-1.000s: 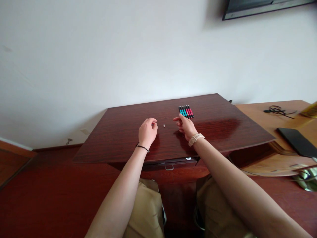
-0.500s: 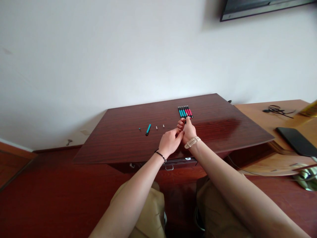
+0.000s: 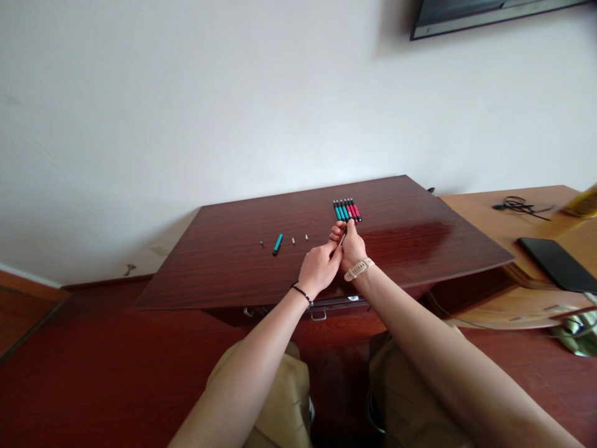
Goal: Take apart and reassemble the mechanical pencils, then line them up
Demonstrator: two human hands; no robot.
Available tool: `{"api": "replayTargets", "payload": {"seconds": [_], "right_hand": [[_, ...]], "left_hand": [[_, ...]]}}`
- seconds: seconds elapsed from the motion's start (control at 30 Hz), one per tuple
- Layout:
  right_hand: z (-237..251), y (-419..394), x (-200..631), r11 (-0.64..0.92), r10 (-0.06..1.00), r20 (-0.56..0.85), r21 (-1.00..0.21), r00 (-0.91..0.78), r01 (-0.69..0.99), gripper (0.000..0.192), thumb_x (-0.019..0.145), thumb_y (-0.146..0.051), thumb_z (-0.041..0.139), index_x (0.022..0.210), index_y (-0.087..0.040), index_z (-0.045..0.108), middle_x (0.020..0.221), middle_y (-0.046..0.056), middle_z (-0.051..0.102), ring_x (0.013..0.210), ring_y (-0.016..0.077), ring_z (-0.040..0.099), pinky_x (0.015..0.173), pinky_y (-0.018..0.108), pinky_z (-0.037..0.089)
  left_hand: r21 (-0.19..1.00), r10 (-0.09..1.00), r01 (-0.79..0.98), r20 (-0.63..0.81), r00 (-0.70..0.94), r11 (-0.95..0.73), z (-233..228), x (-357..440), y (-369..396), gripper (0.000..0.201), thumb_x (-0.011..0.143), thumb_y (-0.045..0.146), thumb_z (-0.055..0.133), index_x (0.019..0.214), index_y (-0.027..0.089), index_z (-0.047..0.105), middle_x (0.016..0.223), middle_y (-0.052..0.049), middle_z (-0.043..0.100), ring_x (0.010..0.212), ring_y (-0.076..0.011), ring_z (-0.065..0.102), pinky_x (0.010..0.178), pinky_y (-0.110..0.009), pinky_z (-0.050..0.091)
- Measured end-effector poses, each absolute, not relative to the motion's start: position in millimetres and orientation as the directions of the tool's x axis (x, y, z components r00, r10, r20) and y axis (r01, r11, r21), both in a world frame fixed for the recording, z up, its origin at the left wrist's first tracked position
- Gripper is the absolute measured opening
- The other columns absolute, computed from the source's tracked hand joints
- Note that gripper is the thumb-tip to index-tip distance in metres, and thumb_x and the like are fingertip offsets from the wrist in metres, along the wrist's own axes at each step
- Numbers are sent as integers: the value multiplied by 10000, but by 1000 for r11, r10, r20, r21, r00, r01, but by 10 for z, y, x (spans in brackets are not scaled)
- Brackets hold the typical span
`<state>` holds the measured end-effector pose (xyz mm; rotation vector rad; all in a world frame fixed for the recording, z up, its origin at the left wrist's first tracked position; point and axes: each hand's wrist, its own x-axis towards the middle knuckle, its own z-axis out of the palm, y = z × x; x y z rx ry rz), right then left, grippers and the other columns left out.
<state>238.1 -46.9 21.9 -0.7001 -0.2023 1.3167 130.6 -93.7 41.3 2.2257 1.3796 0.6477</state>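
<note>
Pen parts are what we have between our fingers right now: a thin dark pen piece [image 3: 342,238], pinched from both sides just above the dark red wooden desk [image 3: 401,249]. Our left hand [image 3: 318,269] is curled, fingertips closed on the near end of that piece, a black band on the wrist. Our right hand [image 3: 351,249] meets it from the other side, fingers folded tight around the far end, a pale watch strap [image 3: 358,269] at the wrist. The two hands touch each other; the piece is small, so we cannot say exactly which part of a pen it is.

Just beyond our right hand lies a neat row of teal and pink pens [image 3: 347,210], side by side, tips pointing away from us. Off to the left, well apart from the hands, sits a teal pen barrel [image 3: 278,244], with a tiny teal bit [image 3: 262,244] to its left and two small pale bits [image 3: 300,238] to its right, all strung out in a line on the glossy top.

Behind the desk rises a plain white wall [image 3: 186,112]. A lighter wooden table [image 3: 508,224] butts up on the right, carrying a black flat device [image 3: 555,264] and a coiled black cable [image 3: 517,205]. A drawer handle [image 3: 319,315] shows under the desk edge.
</note>
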Motion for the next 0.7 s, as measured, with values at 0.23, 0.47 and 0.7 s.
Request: {"api": "replayTargets", "payload": {"seconds": [0.23,0.47,0.7], "right_hand": [[256,-396,2514,71,939,-268,-464,217,-883,460,1176,-451,386,814,-211,538,584,-82,431,433,67,344,399,159,325],[296,-308,2838,93,930,-301,-358,209,-929,509,1193,-477,277,815,-218,500,568,-93,405,413,61,347,395,151,333],[332,-303,3007,128,919,-335,-250,209,-960,523,1201,-478,226,822,-219,478,557,-99,407,406,49,384,393,141,360]], "left_hand": [[532,901,733,174,396,-425,468,1312,-1003,372,1114,353,454,869,232,707,928,-71,806,851,-232,741,686,-291,376],[493,880,731,216,422,-472,471,1337,-1060,400,1111,348,454,786,228,654,831,-55,765,741,-201,673,679,-315,326],[487,868,722,218,445,-492,462,1337,-1069,409,1120,361,447,782,222,630,841,-56,761,737,-200,658,669,-321,292]]}}
